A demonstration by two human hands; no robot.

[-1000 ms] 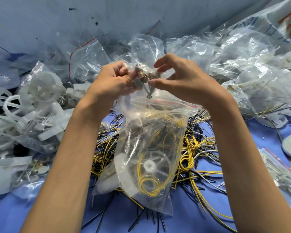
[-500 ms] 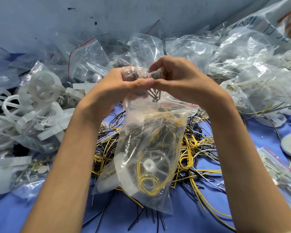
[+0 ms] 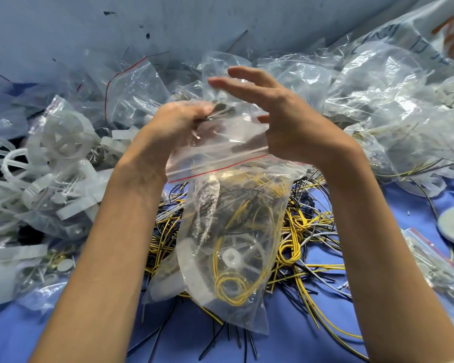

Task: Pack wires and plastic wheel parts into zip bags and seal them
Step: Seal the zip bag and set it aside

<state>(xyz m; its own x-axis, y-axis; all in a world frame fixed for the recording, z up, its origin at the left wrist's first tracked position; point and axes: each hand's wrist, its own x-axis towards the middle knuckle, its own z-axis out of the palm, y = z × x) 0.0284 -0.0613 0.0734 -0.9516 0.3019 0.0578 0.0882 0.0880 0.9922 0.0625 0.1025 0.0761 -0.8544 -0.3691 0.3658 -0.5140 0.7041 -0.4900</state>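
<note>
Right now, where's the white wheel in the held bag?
Head view, centre: the white wheel sits low in the zip bag, beside a yellow wire coil, over the loose wire pile.

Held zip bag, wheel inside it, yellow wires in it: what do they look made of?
The zip bag looks like thin clear glossy plastic film: it crinkles and shows its contents. The wheel looks translucent white plastic, matte, likely moulded. The yellow wires have smooth insulation, probably plastic; core not visible.
</note>
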